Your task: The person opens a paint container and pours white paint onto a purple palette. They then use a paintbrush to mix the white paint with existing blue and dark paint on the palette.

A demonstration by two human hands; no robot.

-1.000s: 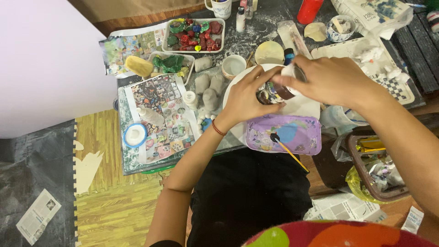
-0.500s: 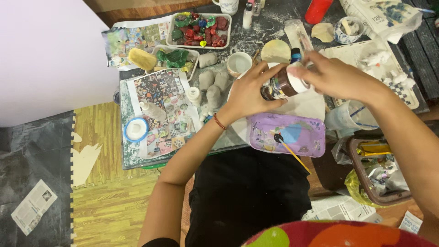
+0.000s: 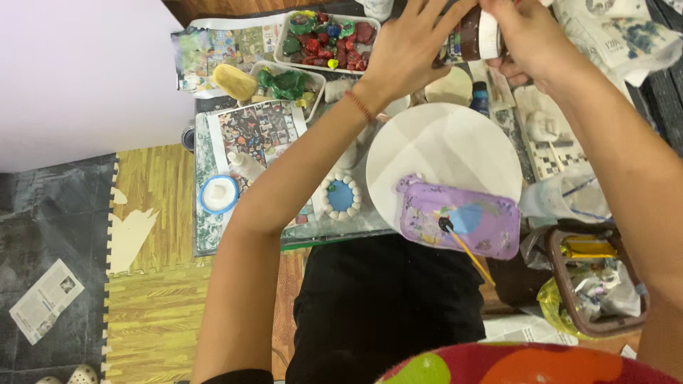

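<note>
Both hands raised above the bench (image 3: pixel 235 238). Left hand (image 3: pixel 409 50), grip clamped on a brown paint bottle (image 3: pixel 466 39); right hand (image 3: pixel 530 35), grip closed on its white cap (image 3: pixel 489 34). White round plate (image 3: pixel 441 153) and purple palette (image 3: pixel 462 217) lie below.

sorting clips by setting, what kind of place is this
Likely a home craft or painting corner: a purple paint palette with a brush, a tray of painted stones, and a brown paint bottle between both hands.
</note>
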